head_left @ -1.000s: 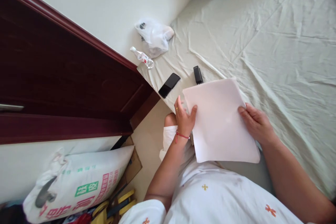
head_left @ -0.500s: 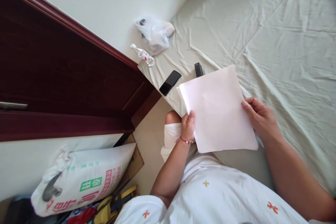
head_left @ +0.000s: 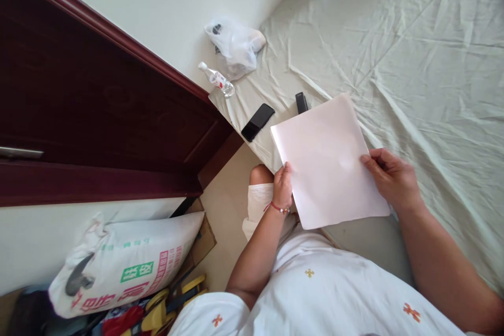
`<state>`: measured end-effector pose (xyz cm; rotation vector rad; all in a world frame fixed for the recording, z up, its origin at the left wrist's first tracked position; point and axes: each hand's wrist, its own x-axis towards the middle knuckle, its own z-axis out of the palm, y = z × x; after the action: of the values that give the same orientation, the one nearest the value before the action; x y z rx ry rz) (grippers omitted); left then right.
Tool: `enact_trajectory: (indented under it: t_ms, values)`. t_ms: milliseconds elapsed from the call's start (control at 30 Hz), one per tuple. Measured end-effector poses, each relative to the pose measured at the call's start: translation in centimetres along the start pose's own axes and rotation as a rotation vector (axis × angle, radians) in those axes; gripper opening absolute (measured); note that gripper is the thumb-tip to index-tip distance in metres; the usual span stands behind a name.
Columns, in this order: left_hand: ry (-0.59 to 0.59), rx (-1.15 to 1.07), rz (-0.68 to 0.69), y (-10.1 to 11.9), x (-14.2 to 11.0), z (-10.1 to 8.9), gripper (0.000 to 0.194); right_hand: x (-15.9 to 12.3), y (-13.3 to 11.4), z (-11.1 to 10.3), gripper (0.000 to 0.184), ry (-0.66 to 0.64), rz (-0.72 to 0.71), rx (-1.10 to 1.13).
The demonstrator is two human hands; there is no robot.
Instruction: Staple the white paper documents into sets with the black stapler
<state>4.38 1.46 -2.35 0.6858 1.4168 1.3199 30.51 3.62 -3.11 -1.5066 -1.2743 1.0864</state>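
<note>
Both my hands hold a white stack of paper (head_left: pixel 326 163) above the near edge of a bed. My left hand (head_left: pixel 282 189), with a red bracelet at the wrist, grips the stack's lower left edge, thumb on top. My right hand (head_left: pixel 389 178) pinches the right edge, fingers curled round it. The sheets are blank on the side facing me. Just past the paper's far corner a black stapler (head_left: pixel 301 103) lies on the sheet, partly hidden by the paper.
A black phone (head_left: pixel 258 122), a small water bottle (head_left: pixel 217 80) and a white plastic bag (head_left: pixel 235 48) lie at the bed's (head_left: pixel 413 52) left corner. A dark wooden door (head_left: pixel 98 115) stands left. A printed sack (head_left: pixel 126 265) and yellow items sit on the floor.
My left hand slid from the top of the paper's left side down to its lower left edge and closed on it. The stack lifted slightly toward the stapler.
</note>
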Motion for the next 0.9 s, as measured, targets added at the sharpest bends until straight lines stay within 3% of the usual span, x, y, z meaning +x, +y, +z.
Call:
enact_trajectory:
  t_ms: [200, 467, 700, 900]
  values:
    - [0.081, 0.155, 0.119, -0.9, 1.1, -0.8, 0.068, 0.1, -0.2, 0.1, 0.045, -0.031, 0.015, -0.008]
    - [0.077, 0.028, 0.121, -0.9, 0.6, -0.1, 0.061, 0.2, -0.2, -0.2, 0.048, -0.054, 0.032, -0.024]
    - [0.018, -0.002, 0.049, 0.5, 0.6, -1.4, 0.043, 0.4, 0.2, -0.4, 0.044, -0.063, 0.035, 0.005]
    - [-0.035, 0.142, -0.042, 1.6, 1.3, -2.5, 0.053, 0.3, 0.1, -0.3, 0.044, -0.054, 0.066, -0.028]
